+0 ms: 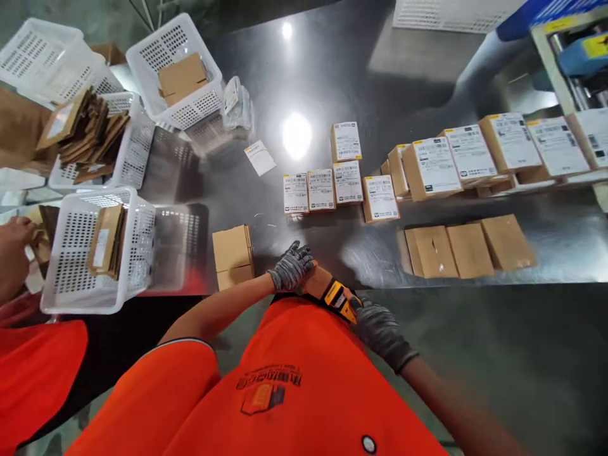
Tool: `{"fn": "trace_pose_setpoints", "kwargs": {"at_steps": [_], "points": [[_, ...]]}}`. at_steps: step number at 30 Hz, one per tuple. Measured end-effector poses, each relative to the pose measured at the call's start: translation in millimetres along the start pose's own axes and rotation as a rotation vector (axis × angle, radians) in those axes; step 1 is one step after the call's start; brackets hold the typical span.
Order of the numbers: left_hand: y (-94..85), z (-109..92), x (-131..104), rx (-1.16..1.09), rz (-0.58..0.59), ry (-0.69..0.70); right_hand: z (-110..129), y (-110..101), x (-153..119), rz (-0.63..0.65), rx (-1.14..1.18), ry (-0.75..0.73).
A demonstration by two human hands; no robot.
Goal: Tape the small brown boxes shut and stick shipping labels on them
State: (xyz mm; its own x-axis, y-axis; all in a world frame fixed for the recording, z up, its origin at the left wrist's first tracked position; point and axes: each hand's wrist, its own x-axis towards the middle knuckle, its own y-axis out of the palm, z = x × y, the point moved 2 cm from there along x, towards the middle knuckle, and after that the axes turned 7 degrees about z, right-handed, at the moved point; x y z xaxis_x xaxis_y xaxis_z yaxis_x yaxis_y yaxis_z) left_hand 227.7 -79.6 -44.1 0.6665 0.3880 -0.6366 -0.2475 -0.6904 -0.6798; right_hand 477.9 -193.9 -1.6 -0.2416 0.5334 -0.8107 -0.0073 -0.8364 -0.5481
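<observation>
At the table's near edge, my left hand (292, 267), in a grey glove, grips the left end of a small brown box (317, 282). My right hand (380, 326), also gloved, is closed round a yellow and black tape dispenser (340, 300), which lies against the box's right end. Flat folded cartons (232, 253) rest on the table left of my left hand. Ahead of my hands sit several small labelled boxes (322, 189).
White baskets (137, 244) with folded cardboard stand at the left, beside another person's hand (13, 253). Larger labelled boxes (436, 166) line the right, with plain brown boxes (470, 249) nearer the edge. A white label stack (260, 158) lies on the steel table (266, 69).
</observation>
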Motion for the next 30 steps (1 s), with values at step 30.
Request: {"fn": "trace_pose_setpoints", "kwargs": {"at_steps": [30], "points": [[9.8,-20.5,37.1,0.217,0.130,0.524,85.2,43.2,-62.6,0.003,0.426,0.388]]}}
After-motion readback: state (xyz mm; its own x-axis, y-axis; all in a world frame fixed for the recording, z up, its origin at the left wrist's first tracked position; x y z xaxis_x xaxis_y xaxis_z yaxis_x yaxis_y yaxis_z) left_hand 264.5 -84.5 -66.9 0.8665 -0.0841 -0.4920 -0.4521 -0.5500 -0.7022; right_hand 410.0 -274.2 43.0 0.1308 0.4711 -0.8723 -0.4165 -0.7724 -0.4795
